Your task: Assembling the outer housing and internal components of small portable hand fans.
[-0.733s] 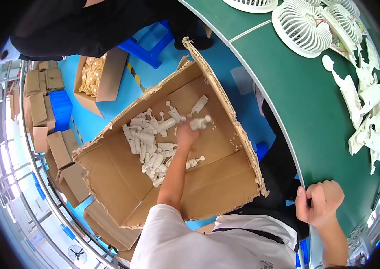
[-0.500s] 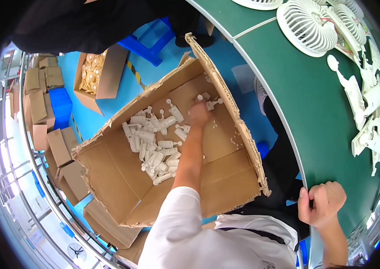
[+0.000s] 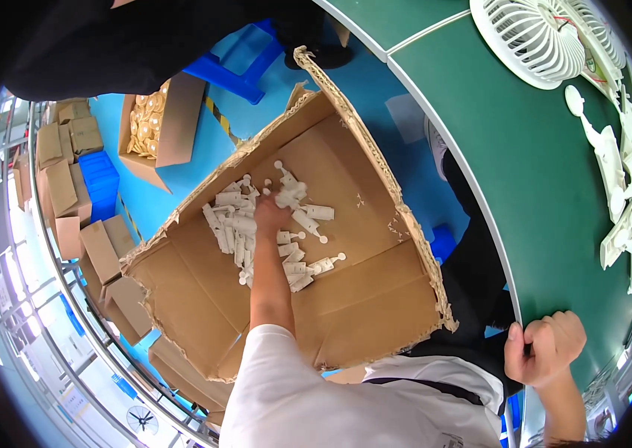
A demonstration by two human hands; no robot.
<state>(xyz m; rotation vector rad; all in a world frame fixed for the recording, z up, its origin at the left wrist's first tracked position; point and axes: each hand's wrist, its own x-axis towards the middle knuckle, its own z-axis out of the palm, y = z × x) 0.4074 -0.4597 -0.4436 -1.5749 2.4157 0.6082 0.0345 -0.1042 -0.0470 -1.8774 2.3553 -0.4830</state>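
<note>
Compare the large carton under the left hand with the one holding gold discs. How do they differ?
The large carton looks bigger than the disc carton. The large carton's rim is ragged; the disc carton's edges look straighter. Loose white parts cover only some of the large carton's bottom, while gold discs are heaped in the disc carton. Both are open brown cardboard.

This looks like a factory or assembly workshop. A long green workbench (image 3: 473,134) curves from one to four o'clock, with fan cages (image 3: 532,37) on it at two. In the middle, a big open cardboard box (image 3: 361,321) holds many alike white plastic parts (image 3: 230,224). Boxes (image 3: 70,183) pile up at nine to ten o'clock, and yellow-black tape (image 3: 216,113) marks the blue floor (image 3: 196,173) towards eleven.
</note>
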